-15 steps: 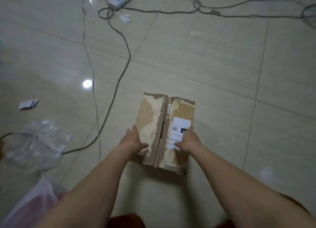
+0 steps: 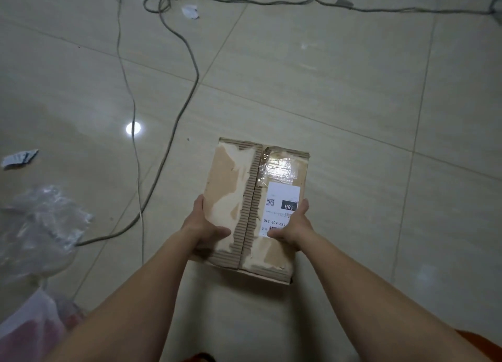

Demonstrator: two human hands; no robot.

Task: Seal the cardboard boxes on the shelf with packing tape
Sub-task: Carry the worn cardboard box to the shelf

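Cardboard box, lower centre of frame, on tiled floor: long axis running away from viewer, left hand and right hand gripping opposite long sides, untaped centre seam between them.

There was one cardboard box, held by two hands: left hand and right hand. Two paper scraps lay on the far left floor.
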